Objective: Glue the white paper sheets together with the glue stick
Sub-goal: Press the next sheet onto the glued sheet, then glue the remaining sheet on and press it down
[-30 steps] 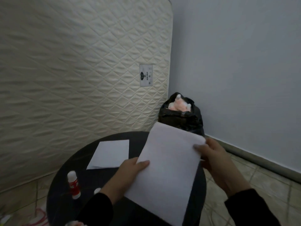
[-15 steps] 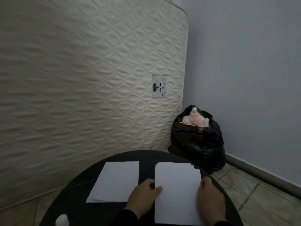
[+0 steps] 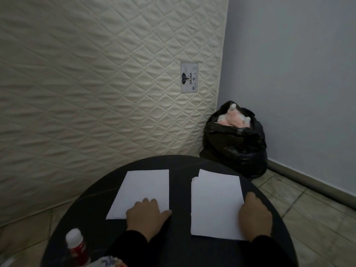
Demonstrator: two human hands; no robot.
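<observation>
Round dark tabletop (image 3: 183, 162): two white paper sheets, left sheet (image 3: 146, 187), right sheet (image 3: 215, 201), side by side, apart. Left hand (image 3: 147, 215) and right hand (image 3: 254, 214) rest flat, open. Glue stick (image 3: 76, 245) upright, near left, untouched. Step: laying out; next, probably pick up the glue.

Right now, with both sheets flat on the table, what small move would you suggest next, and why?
Probably reach the left hand back to the glue stick at the table's near left edge: both sheets lie apart, unglued, and neither hand holds the stick.
</observation>
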